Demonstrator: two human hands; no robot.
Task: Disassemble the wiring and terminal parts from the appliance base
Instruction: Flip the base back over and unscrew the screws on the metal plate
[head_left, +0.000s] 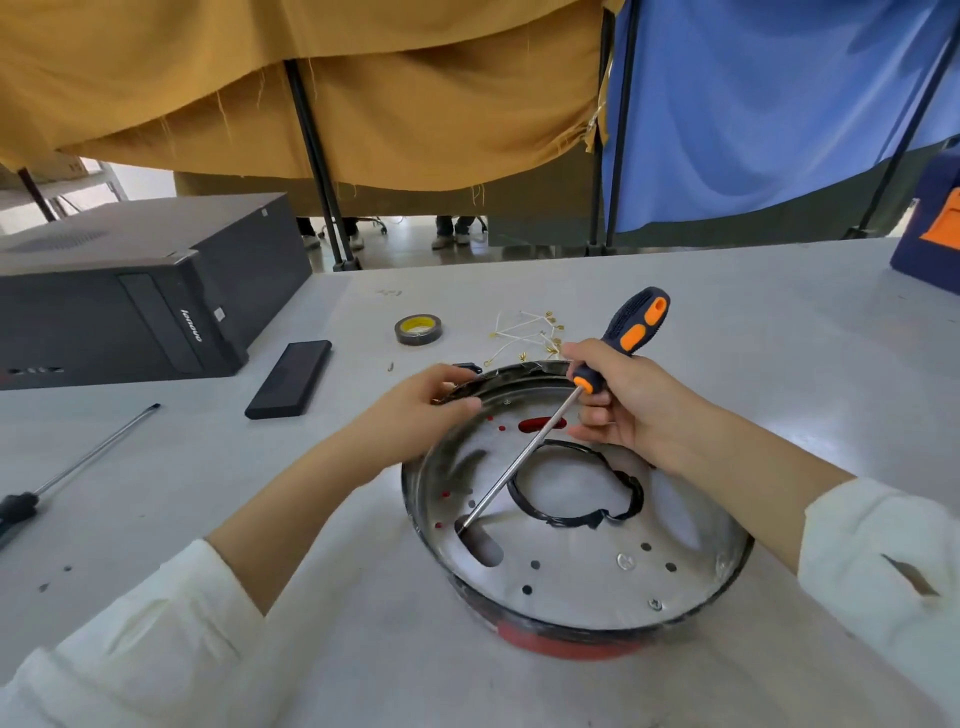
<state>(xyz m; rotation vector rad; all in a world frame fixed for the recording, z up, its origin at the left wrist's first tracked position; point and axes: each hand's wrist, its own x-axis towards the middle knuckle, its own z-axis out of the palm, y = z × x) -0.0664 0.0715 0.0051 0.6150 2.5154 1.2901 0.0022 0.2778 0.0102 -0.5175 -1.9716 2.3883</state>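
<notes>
The round appliance base lies on the grey table, a shiny metal pan with several holes and a red underside. A black wire loop lies inside it. My left hand grips the far left rim of the base. My right hand holds a screwdriver with a dark blue and orange handle; its shaft slants down to the left, and the tip sits at an oblong slot in the pan. Removed white wires with brass terminals lie on the table just behind the base.
A black computer case stands at the left, with a flat black cover beside it. A tape roll lies behind the base. A second screwdriver rests at the left edge. A blue box sits far right. Curtains hang behind.
</notes>
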